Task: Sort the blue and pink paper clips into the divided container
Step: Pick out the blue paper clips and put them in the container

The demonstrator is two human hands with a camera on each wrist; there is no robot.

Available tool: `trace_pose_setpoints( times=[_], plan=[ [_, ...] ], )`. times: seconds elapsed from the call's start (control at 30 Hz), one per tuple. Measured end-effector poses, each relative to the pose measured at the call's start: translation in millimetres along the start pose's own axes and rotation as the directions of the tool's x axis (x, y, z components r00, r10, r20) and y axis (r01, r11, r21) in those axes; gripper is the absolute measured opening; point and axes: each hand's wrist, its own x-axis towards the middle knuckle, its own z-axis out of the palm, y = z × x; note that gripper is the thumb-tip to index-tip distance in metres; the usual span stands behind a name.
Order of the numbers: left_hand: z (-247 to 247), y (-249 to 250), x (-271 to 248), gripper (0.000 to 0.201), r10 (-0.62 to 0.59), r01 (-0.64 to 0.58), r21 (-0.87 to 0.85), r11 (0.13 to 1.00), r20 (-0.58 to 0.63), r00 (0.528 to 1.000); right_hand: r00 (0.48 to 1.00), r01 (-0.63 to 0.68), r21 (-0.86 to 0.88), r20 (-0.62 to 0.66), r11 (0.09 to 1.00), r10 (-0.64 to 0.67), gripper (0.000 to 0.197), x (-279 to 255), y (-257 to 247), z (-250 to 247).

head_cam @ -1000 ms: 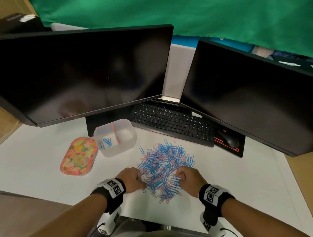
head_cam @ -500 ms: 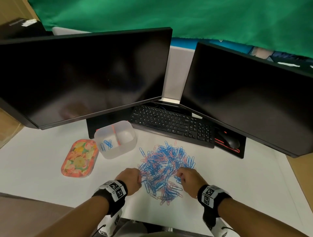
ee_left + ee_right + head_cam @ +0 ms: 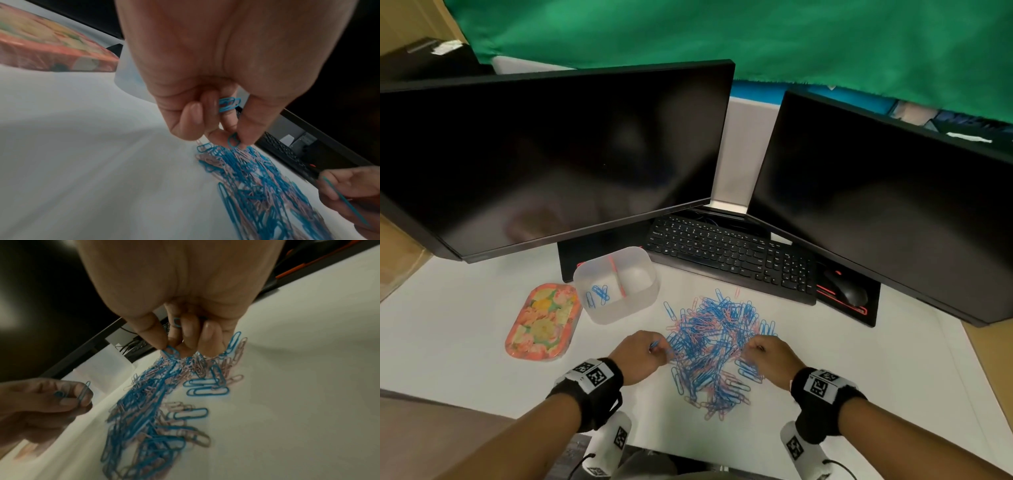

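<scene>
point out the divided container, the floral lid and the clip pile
divided container (image 3: 643,303): head view, on its bare front wall.
floral lid (image 3: 543,322): head view, middle of its patterned top.
clip pile (image 3: 714,346): head view, centre of the mixed blue and pink heap.

White desk (image 3: 448,342), green backdrop cloth (image 3: 756,37) behind.

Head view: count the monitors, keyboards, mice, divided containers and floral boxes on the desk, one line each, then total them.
monitor: 2
keyboard: 1
mouse: 1
divided container: 1
floral box: 1
Total: 6
</scene>
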Motion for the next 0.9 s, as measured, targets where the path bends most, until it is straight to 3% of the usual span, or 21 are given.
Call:
trace_pose_setpoints(
  times=[0.07,0.13,0.2,0.3,0.37,0.5,0.67,0.9],
  plan=[
    [-6.2,11.8,-4.8,0.014,-0.015,0.013,-0.192,0.981,-0.006,1.0,0.996,-0.073,0.236,0.072,0.969,0.057,0.027,1.4,-12.8,-2.2],
    [-15.0,22.7,-8.6,0.002,-0.081,0.071,-0.449,0.891,-0.004,0.997,0.986,-0.129,0.448,0.155,0.885,0.066,0.026,2.0,-30.0,-3.0],
    [-26.9,28.0,-10.8,0.012,-0.131,0.087,-0.637,0.766,-0.022,0.991,0.977,-0.142,0.566,0.214,0.812,0.021,0.024,5.1,-49.1,-0.2],
    [-47.2,32.8,-13.0,0.007,-0.163,0.043,-0.779,0.625,-0.076,0.984,0.962,-0.147,0.618,0.27,0.772,-0.034,0.019,14.9,-83.4,9.8],
    [-61.1,34.3,-12.8,0.009,-0.18,0.017,-0.807,0.59,-0.111,0.977,0.955,-0.159,0.623,0.295,0.766,-0.042,0.015,23.2,-109.6,16.7],
    [-86.2,36.0,-4.6,0.036,-0.302,0.025,-0.835,0.55,-0.171,0.938,0.944,-0.227,0.63,0.328,0.743,0.01,0.017,39.5,-161.2,31.7],
    [-115.3,36.5,7.7,0.031,-0.455,0.051,-0.842,0.537,-0.238,0.858,0.945,-0.244,0.556,0.32,0.794,0.066,0.017,57.9,-211.9,48.3],
    [-128.9,25.3,16.3,0.047,-0.527,0.148,-0.756,0.637,-0.287,0.8,0.943,-0.23,0.509,0.327,0.83,0.061,0.013,82.3,-255.1,58.7]
  ],
)
